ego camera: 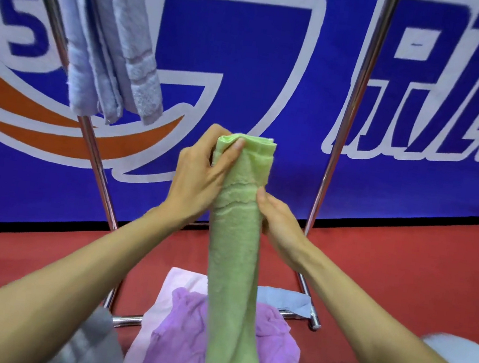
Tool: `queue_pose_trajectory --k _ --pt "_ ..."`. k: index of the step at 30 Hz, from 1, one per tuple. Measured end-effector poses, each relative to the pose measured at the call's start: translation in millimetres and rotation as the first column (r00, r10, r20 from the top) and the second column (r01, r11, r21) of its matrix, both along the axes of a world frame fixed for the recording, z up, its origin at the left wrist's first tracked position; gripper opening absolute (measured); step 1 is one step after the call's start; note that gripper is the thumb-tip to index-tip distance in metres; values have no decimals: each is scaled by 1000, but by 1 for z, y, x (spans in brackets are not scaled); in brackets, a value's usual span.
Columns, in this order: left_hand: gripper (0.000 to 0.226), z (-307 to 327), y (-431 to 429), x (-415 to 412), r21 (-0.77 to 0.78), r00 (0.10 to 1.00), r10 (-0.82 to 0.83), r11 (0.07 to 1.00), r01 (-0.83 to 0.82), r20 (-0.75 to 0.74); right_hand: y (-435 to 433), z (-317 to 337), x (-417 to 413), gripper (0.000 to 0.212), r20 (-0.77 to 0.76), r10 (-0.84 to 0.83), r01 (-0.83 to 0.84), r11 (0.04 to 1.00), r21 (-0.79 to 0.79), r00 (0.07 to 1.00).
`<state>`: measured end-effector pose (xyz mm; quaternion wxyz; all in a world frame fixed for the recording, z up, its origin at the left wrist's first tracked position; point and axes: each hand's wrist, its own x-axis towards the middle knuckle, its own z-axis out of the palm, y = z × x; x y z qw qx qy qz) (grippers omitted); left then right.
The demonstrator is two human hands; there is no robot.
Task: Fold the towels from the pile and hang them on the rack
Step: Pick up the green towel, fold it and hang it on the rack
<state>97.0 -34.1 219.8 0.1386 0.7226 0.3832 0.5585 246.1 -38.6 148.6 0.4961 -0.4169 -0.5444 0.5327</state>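
- While the left hand (200, 173) is pinching the folded top end of the green towel (233, 256), the right hand (278, 222) is gripping its edge just below, fingers curled round it.
- The towel's hanging long and narrow between both arms, in front of the rack (354, 105).
- A purple towel (182, 343) and a pink towel (161, 301) are lying underneath on the red floor (403, 261).
- A blue-grey towel (113, 45) is hanging on the rack, upper left.

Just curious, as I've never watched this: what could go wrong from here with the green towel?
The green towel is held only near its top by the left hand and right hand, so its long fold might slip open. Its lower part hangs down toward the purple towel below and could drag it.
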Motion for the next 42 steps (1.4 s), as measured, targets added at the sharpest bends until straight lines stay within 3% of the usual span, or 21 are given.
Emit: queue_pose_trajectory --k 10,13,18,21,27,31,35,38,42 --pt "25 86 -16 12 176 996 69 983 -59 -57 -19 58 -15 56 227 -151 130 986 102 962" --pt "29 112 -18 15 230 993 100 970 -83 -66 -26 76 -16 66 217 -219 198 973 115 951" --pt "28 146 -19 19 250 984 172 955 -157 -40 -28 85 -17 77 269 -164 153 986 63 949" --pt "27 152 -15 17 239 978 207 952 -193 -37 -25 78 -15 82 282 -200 192 980 57 938" --pt "29 139 -6 8 217 965 258 945 -243 -42 -20 62 -10 69 272 -198 187 980 65 942" --pt "29 130 2 3 208 958 288 937 -279 -15 -19 46 -10 72 362 -154 170 985 -11 919" --pt "30 109 15 -3 87 949 315 945 -315 14 -16 26 -10 60 420 -209 247 968 -37 883" --pt "28 79 37 -12 -138 953 289 951 -275 89 -10 16 -8 58 445 -204 253 966 -51 872" --pt "35 31 62 -29 -392 947 294 892 -224 128 -4 8 -4 53 506 -150 211 975 -64 849"
